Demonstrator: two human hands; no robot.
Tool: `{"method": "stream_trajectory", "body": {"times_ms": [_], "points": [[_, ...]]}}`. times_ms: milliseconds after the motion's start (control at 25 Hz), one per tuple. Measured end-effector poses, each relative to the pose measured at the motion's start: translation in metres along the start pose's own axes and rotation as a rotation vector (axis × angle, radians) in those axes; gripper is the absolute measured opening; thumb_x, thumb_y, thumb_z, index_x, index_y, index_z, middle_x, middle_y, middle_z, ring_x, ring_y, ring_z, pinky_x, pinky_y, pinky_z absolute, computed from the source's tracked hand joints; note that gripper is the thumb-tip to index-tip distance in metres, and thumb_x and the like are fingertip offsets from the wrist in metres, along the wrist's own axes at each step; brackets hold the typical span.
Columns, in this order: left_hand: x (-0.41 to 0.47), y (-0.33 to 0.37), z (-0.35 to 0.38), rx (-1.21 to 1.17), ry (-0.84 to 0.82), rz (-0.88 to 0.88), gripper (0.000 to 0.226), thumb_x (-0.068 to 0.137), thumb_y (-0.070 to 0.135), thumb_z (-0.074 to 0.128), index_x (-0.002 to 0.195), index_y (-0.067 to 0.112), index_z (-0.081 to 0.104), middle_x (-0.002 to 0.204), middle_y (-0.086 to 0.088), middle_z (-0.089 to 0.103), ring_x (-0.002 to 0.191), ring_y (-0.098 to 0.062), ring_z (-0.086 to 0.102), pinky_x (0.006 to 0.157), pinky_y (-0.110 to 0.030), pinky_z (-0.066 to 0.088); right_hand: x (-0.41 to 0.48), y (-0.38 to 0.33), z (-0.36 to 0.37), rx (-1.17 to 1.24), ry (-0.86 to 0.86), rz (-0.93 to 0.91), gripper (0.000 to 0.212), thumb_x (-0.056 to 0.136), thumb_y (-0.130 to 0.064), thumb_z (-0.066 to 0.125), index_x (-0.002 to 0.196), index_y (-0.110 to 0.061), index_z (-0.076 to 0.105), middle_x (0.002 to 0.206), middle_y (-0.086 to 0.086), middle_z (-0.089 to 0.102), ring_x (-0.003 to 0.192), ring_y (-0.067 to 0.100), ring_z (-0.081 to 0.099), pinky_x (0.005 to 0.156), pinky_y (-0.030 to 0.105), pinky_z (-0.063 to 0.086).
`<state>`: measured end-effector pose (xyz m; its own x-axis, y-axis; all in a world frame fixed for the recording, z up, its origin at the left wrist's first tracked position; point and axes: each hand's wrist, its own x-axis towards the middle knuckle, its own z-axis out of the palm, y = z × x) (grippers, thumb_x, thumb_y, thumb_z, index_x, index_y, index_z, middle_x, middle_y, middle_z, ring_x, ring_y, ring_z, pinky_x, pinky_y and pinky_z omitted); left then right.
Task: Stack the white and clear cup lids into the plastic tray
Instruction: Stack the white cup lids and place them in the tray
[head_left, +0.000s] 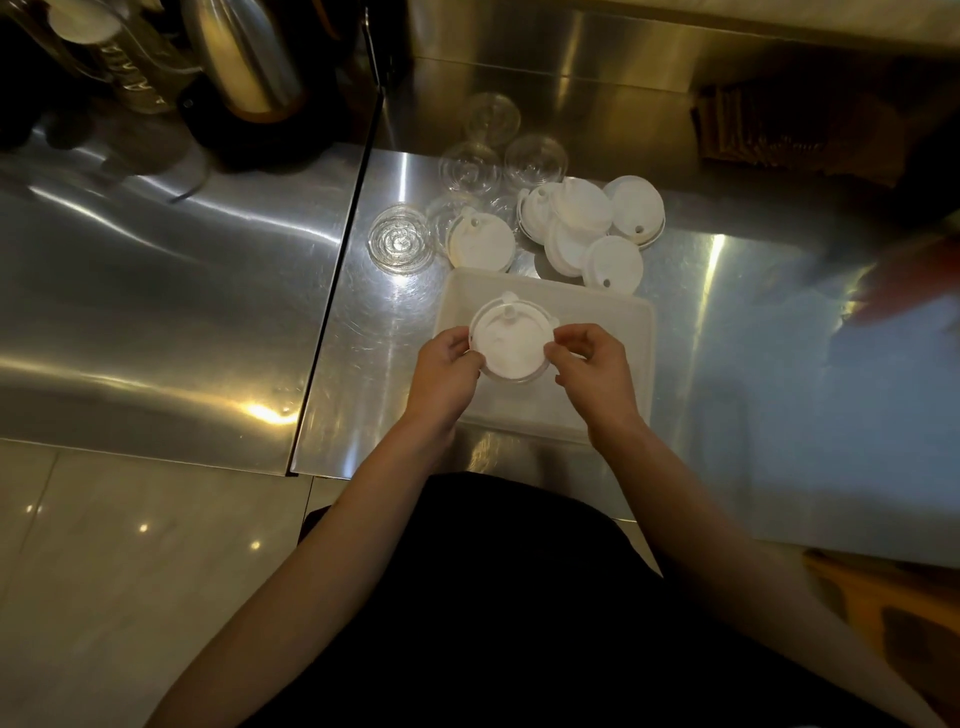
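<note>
Left hand (441, 371) and right hand (592, 366) pinch white lid stack (506, 345) over tray (636, 332); uneven grip risks stack skewing, lids spilling.

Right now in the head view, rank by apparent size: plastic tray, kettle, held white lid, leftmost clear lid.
1. Plastic tray
2. Kettle, partly cropped
3. Held white lid and leftmost clear lid: too alike, and the held one is nearer.

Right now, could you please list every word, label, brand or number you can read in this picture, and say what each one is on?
Nothing here can be read for certain.
Clear bottle, top left: pale vertical lettering, too blurred to read.
White lids, clear lids, plastic tray: no print visible.
</note>
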<state>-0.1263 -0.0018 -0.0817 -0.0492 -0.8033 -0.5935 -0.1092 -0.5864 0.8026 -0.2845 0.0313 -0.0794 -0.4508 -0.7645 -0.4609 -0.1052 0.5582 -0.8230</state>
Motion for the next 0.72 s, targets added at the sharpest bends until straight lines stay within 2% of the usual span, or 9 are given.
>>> {"method": "stream_trajectory", "body": {"times_ms": [80,160,240,320,400,520,640,720], "points": [[0.002,0.001,0.003,-0.003,0.004,-0.037,0.031,0.075,0.003,0.054,0.103,0.001,0.068,0.097,-0.008,0.072,0.094,-0.021,0.065,0.087,-0.039,0.05,0.006,0.0,0.002,-0.015,-0.018,0.013,0.018,0.088,-0.023,0.066,0.105,-0.021,0.064,0.111,-0.005,0.066,0.104,0.012,0.061,0.095,0.045,0.054],[0.006,0.0,0.007,-0.006,0.026,-0.076,0.033,0.071,0.007,0.054,0.099,-0.008,0.061,0.09,-0.011,0.065,0.086,-0.024,0.058,0.081,-0.04,0.047,0.014,0.0,0.004,-0.033,-0.044,0.03,0.015,0.089,-0.023,0.065,0.103,-0.023,0.063,0.11,-0.005,0.065,0.105,0.013,0.061,0.096,0.045,0.054],[0.009,0.0,0.01,0.0,0.053,-0.115,0.033,0.071,0.01,0.055,0.099,-0.006,0.063,0.093,-0.015,0.068,0.09,-0.03,0.063,0.087,-0.045,0.051,0.021,0.0,0.007,-0.051,-0.066,0.037,0.013,0.09,-0.022,0.065,0.102,-0.025,0.061,0.108,-0.005,0.065,0.104,0.015,0.061,0.097,0.045,0.054],[0.01,0.003,0.014,0.024,0.079,-0.134,0.027,0.075,0.007,0.055,0.098,0.002,0.068,0.102,-0.018,0.071,0.102,-0.035,0.066,0.093,-0.049,0.052,0.027,0.001,0.009,-0.061,-0.079,0.036,0.013,0.09,-0.022,0.065,0.102,-0.024,0.062,0.108,-0.002,0.066,0.104,0.016,0.063,0.096,0.046,0.054],[0.011,0.006,0.017,0.033,0.104,-0.151,0.026,0.078,0.001,0.053,0.096,0.008,0.07,0.104,-0.016,0.071,0.105,-0.033,0.064,0.094,-0.048,0.053,0.032,0.004,0.011,-0.063,-0.095,0.037,0.013,0.089,-0.022,0.065,0.101,-0.024,0.062,0.108,0.001,0.068,0.103,0.018,0.063,0.095,0.047,0.054],[0.017,0.005,0.018,0.016,0.12,-0.163,0.03,0.074,0.0,0.052,0.097,0.007,0.07,0.104,-0.017,0.07,0.106,-0.035,0.064,0.093,-0.049,0.053,0.04,0.006,0.014,-0.078,-0.12,0.047,0.014,0.088,-0.021,0.064,0.102,-0.021,0.065,0.107,0.001,0.068,0.102,0.017,0.064,0.093,0.047,0.055],[0.02,0.008,0.019,0.04,0.126,-0.2,0.034,0.072,0.001,0.05,0.101,0.007,0.068,0.106,-0.016,0.069,0.106,-0.033,0.062,0.088,-0.042,0.052,0.045,0.007,0.016,-0.102,-0.144,0.059,0.017,0.089,-0.021,0.064,0.106,-0.02,0.065,0.108,0.0,0.068,0.101,0.016,0.063,0.092,0.045,0.056],[0.023,0.009,0.02,0.061,0.133,-0.241,0.028,0.07,0.004,0.05,0.094,0.004,0.064,0.099,-0.016,0.067,0.099,-0.033,0.061,0.077,-0.037,0.049,0.05,0.008,0.018,-0.106,-0.152,0.067,0.018,0.088,-0.019,0.064,0.107,-0.018,0.065,0.106,0.0,0.068,0.099,0.015,0.064,0.092,0.045,0.056]]}}
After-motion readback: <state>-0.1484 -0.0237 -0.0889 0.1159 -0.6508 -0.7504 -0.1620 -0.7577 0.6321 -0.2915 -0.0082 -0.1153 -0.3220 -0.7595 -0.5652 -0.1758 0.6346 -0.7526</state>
